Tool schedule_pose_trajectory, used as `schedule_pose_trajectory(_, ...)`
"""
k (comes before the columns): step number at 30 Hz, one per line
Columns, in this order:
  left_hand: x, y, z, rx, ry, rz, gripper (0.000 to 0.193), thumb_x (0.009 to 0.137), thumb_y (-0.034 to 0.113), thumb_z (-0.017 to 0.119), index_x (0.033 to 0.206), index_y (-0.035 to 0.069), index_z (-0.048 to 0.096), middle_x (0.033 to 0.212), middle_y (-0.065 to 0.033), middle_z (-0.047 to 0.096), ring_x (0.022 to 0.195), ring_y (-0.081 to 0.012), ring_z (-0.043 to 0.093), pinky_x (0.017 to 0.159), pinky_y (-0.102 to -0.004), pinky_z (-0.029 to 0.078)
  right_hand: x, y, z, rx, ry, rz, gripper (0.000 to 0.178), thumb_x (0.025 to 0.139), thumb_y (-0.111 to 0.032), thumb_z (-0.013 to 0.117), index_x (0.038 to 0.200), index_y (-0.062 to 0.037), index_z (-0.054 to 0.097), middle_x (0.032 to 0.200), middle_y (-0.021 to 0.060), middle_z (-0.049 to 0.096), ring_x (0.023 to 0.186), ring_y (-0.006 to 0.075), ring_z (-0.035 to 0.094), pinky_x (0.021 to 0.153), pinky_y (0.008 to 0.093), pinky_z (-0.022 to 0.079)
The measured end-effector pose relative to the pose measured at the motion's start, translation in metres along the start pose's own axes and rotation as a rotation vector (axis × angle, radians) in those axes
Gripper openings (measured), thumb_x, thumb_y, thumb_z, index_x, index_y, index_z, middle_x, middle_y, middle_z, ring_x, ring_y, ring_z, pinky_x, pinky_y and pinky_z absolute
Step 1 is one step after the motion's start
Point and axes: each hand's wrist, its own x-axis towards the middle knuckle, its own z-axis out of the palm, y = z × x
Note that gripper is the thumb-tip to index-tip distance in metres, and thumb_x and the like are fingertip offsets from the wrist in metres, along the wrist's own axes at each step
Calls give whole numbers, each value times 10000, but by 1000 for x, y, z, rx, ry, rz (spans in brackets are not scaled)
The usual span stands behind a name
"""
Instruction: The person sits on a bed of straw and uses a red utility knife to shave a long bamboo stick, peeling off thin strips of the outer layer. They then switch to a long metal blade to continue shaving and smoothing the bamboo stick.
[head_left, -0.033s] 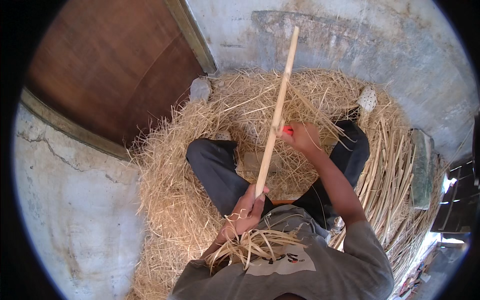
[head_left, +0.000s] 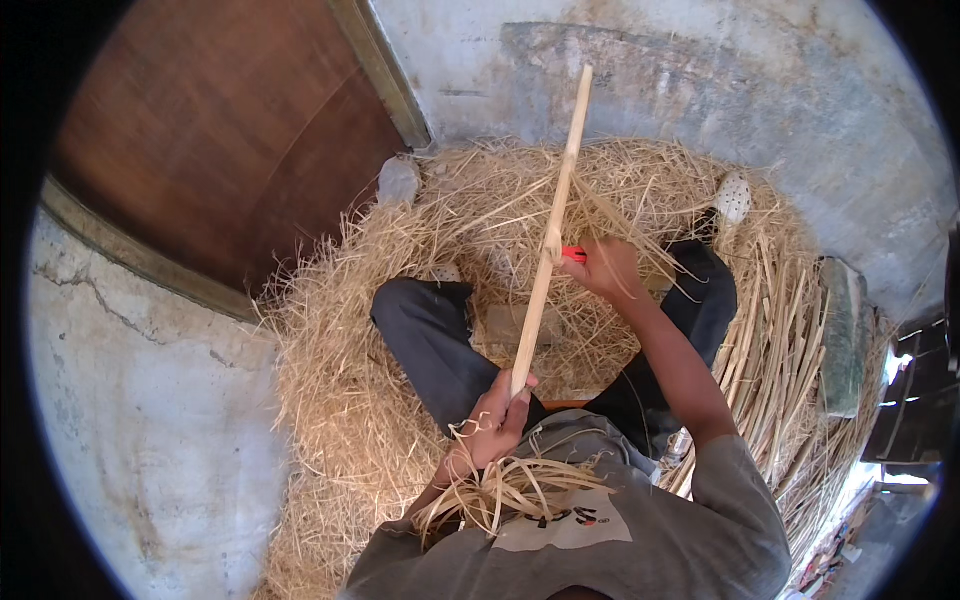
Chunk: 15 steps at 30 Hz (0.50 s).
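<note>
A long pale bamboo strip (head_left: pixel 563 195) slants up and away from my lap, its far tip in front of the wall. My left hand (head_left: pixel 494 412) is wrapped round its near end, close to my waist. Midway along the strip, my right hand (head_left: pixel 612 268) is closed on a red-handled knife (head_left: pixel 573 255) that meets the strip's right side. The blade is too small to make out. Thin curled shavings (head_left: pixel 515 490) lie across my left forearm and shirt, and a few loops hang at the left wrist.
Dry shavings (head_left: pixel 330 400) cover the floor around my bent legs. On the right, long thin strips (head_left: pixel 760 340) lie beside a greenish stone block (head_left: pixel 845 340). A grey stone (head_left: pixel 400 180) sits near the brown door (head_left: pixel 240 120). A stained wall (head_left: pixel 700 90) stands ahead.
The bamboo strip's far tip has dropped slightly and shifted a little left. My right hand and the knife have moved barely left and toward the far side.
</note>
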Motion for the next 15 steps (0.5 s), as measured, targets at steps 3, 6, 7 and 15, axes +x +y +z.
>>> schedule_pose_trajectory(3,-3,9,1,-35,-58,-109,188,1010,134,404,1184,70,439,639,54,385,534,-26,364,492,-219,311,16,16,8,98,29,174,731,796,-775,489,820,-78,709,669,130,647,609,305,651,546,404,491)
schedule_pose_trajectory(6,-6,2,4,-18,-105,-100,189,1006,126,413,1185,71,438,677,47,390,553,-24,365,499,-212,308,34,52,11,256,-9,363,723,842,-747,452,889,-78,721,696,133,655,649,302,663,585,414,504)
schedule_pose_trajectory(7,-5,-2,5,-10,-131,-76,189,1005,124,418,1186,71,438,688,44,392,558,-24,365,499,-211,307,37,68,20,124,26,341,721,852,-744,435,936,-88,722,721,137,663,672,306,665,599,420,505)
schedule_pose_trajectory(15,6,-2,7,-6,-59,-24,192,1002,112,419,1191,84,442,665,57,387,533,-20,363,480,-208,298,54,49,42,455,171,455,883,866,-792,277,1149,-62,685,882,261,658,850,377,640,762,456,485)
